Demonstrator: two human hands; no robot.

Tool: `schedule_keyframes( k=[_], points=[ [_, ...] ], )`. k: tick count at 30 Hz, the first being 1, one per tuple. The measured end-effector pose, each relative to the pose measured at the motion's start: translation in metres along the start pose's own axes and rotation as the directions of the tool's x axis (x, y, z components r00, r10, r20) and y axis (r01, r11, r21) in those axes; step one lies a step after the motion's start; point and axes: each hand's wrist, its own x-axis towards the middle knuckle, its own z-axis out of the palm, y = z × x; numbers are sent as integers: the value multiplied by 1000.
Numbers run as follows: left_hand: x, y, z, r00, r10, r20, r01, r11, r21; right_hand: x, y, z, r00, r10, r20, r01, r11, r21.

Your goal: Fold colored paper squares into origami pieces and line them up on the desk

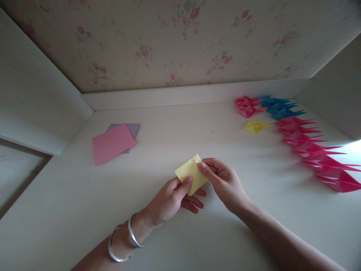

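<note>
A small square of folded yellow paper (pixel 189 171) is held between both hands above the white table. My left hand (pixel 171 199) grips its lower left part, thumb on top and the other fingers reaching underneath. At its upper right edge, my right hand (pixel 222 180) pinches the paper between thumb and forefinger. The underside of the paper is hidden. Two silver bangles (pixel 134 231) circle my left wrist.
Stacked pink paper (pixel 113 143) and purple paper (pixel 134 129) lie at the left. Along the right stand several folded pink paper figures (pixel 306 148), several blue ones (pixel 282 107) and a yellow one (pixel 255 127). A floral-papered wall (pixel 169 45) rises behind the white table (pixel 169 128).
</note>
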Motion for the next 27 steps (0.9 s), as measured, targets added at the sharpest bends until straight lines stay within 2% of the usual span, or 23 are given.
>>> schedule_keyframes(
  k=[2, 6, 9, 14, 19, 24, 27],
  points=[
    [1, -4, 0, 1000, 9, 5, -9, 1000, 21, -1, 0, 0, 999, 10, 30, -10, 1000, 25],
    [2, -7, -5, 994, 99, -45, -88, 976, 199, -1, -2, -1, 1000, 10, 27, -10, 1000, 23],
    [2, -6, -7, 989, 127, -73, -100, 948, 303, 0, -3, -2, 999, 10, 43, -11, 1000, 6],
    [1, -2, -8, 991, 114, -68, -76, 907, 414, -1, -2, -4, 999, -32, 22, 35, 984, -175],
    [0, -3, -9, 995, 85, -60, -54, 913, 405, -3, 2, -5, 997, -71, 18, 74, 971, -229],
    [0, -2, -8, 995, 83, -59, -54, 920, 389, -3, 3, -3, 998, -66, -10, 63, 982, -179],
    [-2, 0, -7, 999, 32, -19, -24, 941, 338, -3, -1, -2, 999, -44, -1, 42, 964, -261]
  ],
)
